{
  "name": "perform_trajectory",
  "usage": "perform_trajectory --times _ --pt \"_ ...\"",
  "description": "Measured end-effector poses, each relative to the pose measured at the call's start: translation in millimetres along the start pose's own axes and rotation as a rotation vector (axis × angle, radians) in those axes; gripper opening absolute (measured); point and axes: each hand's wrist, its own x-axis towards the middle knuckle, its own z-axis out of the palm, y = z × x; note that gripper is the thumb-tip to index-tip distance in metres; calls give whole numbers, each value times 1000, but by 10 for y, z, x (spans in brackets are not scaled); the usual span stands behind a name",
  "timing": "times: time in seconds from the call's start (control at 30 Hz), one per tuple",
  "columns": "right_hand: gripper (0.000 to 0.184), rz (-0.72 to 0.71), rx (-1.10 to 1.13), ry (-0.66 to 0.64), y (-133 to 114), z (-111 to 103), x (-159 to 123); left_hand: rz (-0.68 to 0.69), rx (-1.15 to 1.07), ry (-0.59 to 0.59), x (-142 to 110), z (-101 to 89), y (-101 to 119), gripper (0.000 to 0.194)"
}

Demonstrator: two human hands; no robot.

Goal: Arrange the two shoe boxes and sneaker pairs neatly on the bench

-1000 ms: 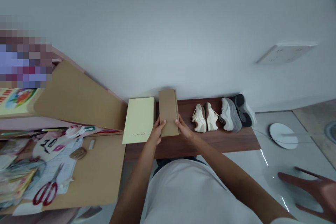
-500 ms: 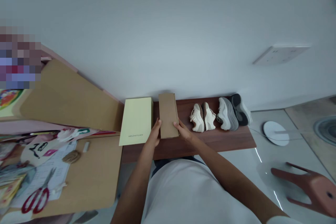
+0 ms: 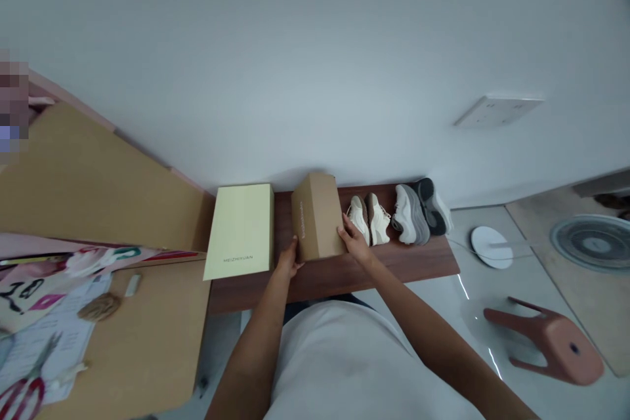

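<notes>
A brown cardboard box (image 3: 317, 213) stands tipped on the dark wooden shelf (image 3: 394, 262). My left hand (image 3: 288, 262) grips its near left corner and my right hand (image 3: 353, 238) presses its right side; both are closed on it. A pale yellow box (image 3: 240, 231) lies flat just to the left. A pair of cream sneakers (image 3: 367, 218) sits right beside my right hand, and a pair of grey and black sneakers (image 3: 420, 210) is further right.
A light wooden desk (image 3: 147, 335) at the left carries papers, a ball of twine (image 3: 101, 306) and red scissors (image 3: 20, 394). A pink stool (image 3: 546, 338), a white round base (image 3: 489, 237) and a fan (image 3: 593, 243) stand on the glossy floor at right. A white wall rises behind the shelf.
The brown box has tipped and turned, showing its left side face with print. My right hand has shifted to its right side, nearer the cream sneakers. The view has swung to the right.
</notes>
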Motion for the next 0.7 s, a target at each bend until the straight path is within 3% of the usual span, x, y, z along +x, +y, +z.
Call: perform_trajectory --times 0.2,0.33,0.57,0.7 --pt "68 -111 -186 114 113 -197 78 145 -13 54 -100 19 88 45" --pt "63 -65 -225 129 188 -213 76 375 56 179 -168 -9 142 40" --pt "75 85 -97 -4 225 -106 78 553 214 316 -295 -40 169 41" --pt "71 126 -86 -116 229 -20 123 585 319 363 -239 -67 105 44"
